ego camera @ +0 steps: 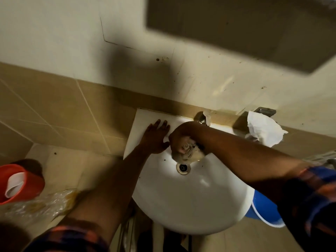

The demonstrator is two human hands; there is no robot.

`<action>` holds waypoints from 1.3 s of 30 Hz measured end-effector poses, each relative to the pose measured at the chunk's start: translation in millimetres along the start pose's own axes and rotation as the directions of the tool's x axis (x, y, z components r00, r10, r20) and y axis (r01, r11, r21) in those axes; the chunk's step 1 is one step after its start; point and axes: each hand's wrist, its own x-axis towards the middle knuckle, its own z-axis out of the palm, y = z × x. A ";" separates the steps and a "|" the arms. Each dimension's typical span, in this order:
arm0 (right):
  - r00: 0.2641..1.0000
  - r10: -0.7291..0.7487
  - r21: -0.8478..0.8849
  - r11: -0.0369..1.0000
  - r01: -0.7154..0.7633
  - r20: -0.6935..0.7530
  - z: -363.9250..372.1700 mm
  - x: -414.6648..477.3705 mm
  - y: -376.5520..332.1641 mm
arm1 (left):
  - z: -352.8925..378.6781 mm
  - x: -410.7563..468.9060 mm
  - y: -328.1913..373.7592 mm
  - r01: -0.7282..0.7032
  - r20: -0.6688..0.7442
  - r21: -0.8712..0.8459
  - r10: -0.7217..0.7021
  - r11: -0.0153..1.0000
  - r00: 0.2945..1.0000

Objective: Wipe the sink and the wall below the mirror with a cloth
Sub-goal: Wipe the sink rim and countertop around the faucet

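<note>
Plaid sleeves [69,239] of the person come into the picture from the bottom corners, and they are rolled up, so both forearms are bare. At the far left, on the floor, stands a red bucket [23,182] with something white inside it, and beside it lies a piece of crumpled clear plastic [45,202]. Next comes the left hand [156,139]; it lies flat with the fingers spread wide on the left rim of the white sink [181,206], and it holds nothing. Just to the right of it, the right hand [180,139] is closed into a fist around a pale, wet-looking cloth [189,153], which it presses against the back wall of the basin, a little above the metal drain [183,167]. Small dark specks are on the basin around the drain. Behind the right wrist a metal tap [201,118] stands at the back edge of the sink, against the beige tiled wall [209,84], which has dark spots and stains. Above, at the top right, the lower part of the mirror [245,30] is visible, blurred. Further right, a white crumpled paper [263,131] hangs from a metal holder on the wall. Under the right forearm, a blue bucket [265,211] stands on the floor beside the sink.
</note>
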 end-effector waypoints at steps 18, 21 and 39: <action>0.684 0.188 -0.182 0.884 -0.431 -0.705 20.9 18.1 15.8 | -2.1 -3.2 1.9 -0.004 0.054 0.048 0.001 0.999 0.999; 0.745 0.230 -0.223 0.863 -0.454 -0.626 15.6 35.3 21.8 | -4.3 -3.3 2.3 -0.002 0.051 0.064 -0.002 0.998 0.999; 0.794 0.117 -0.091 0.973 -0.211 -0.596 25.7 2.8 -7.1 | -4.7 -6.8 1.8 -0.009 0.067 0.052 0.006 0.999 0.998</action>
